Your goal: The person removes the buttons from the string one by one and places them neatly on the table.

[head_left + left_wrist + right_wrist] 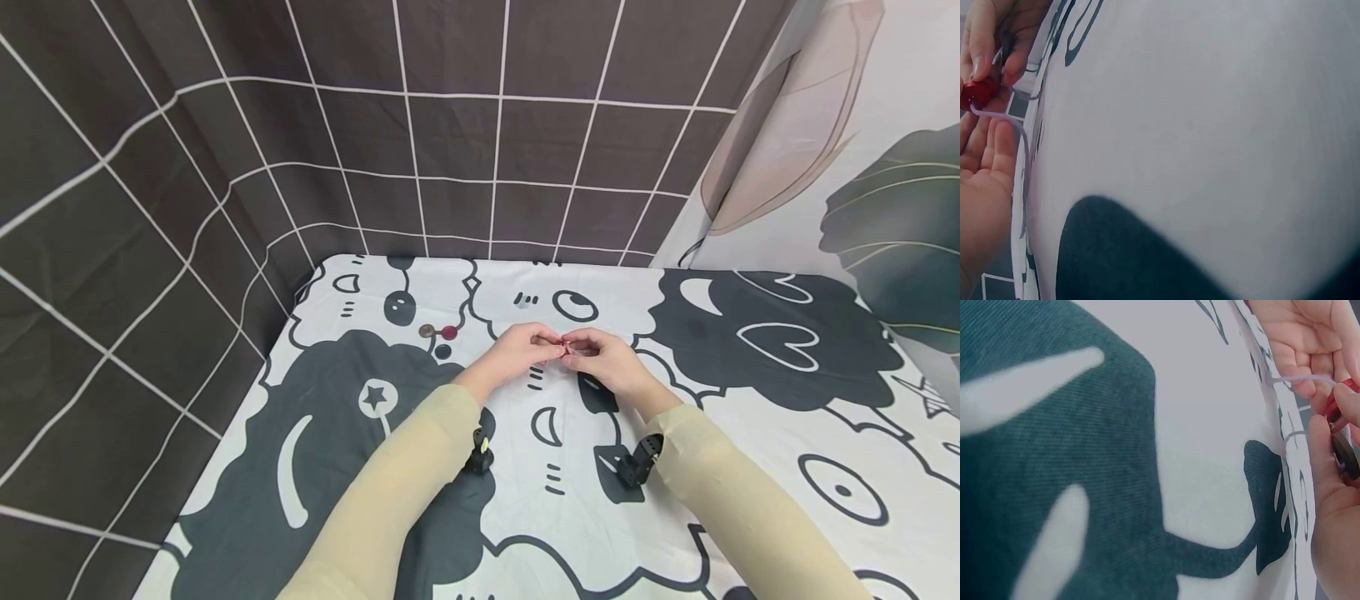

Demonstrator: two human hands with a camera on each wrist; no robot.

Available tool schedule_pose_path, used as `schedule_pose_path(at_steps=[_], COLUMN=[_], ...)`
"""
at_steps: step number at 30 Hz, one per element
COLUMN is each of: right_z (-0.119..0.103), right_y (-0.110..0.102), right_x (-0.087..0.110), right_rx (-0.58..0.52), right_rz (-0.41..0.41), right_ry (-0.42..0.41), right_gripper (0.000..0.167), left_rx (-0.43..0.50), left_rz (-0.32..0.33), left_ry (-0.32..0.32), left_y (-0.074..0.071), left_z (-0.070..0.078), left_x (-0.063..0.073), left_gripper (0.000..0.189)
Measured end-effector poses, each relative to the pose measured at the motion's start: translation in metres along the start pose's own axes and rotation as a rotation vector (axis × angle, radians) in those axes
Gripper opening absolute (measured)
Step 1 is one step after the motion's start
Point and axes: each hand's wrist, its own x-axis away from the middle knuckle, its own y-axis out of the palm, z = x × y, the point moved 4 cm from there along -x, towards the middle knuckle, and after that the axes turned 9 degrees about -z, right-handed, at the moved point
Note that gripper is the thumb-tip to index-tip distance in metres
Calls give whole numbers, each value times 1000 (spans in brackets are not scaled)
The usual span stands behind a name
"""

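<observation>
Left hand (517, 346) in tight, fingers bent, pinching the small red piece (980, 94) over the printed cloth (757, 450). Right hand (609, 365) straight in from the other side of the red piece, just as narrow, fingertips bunched against it and gripping a dark round piece (1345, 456) just beside it. Touching each other, those two pieces? Too crowded by fingers to tell.

And out of the face of the red piece, look, a pale purple cord (1000, 116), curving away from it and hanging down below! Another thin stretch of cord visible near the dark round piece.

Over to the left of the red piece, well apart from it, a tight little cluster on the cloth: brown disc (427, 331) farthest out, crimson disc (449, 332) closer to the red piece, black disc (443, 352) just on the near side of both.

Behind the red piece, a dark curtain (450, 133) ruled with white lines; beyond it to the right, a leaf-print hanging (892, 217). Nearer than the red piece, left and right of it, cream sleeves (405, 467).
</observation>
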Motion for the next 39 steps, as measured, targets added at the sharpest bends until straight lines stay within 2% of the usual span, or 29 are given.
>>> schedule_pose_path(at_steps=[3, 7, 14, 26, 39], right_z=[16, 22, 18, 21, 21], right_y=[-1, -3, -4, -7, -8], right_x=[-6, -7, -5, -3, -3], right_rx=[0, 11, 48, 33, 42], right_rz=[6, 10, 13, 38, 42], right_ry=[7, 1, 17, 46, 56], right_gripper=[41, 43, 41, 41, 39], left_rx=[2, -7, -42, -82, -123], left_rz=[-8, -14, -5, 5, 49], left_ry=[10, 12, 11, -3, -9], left_y=[0, 1, -2, -10, -27], left_z=[0, 0, -2, -5, -10], left_x=[0, -1, 0, 4, 11], left_gripper=[23, 24, 25, 29, 32])
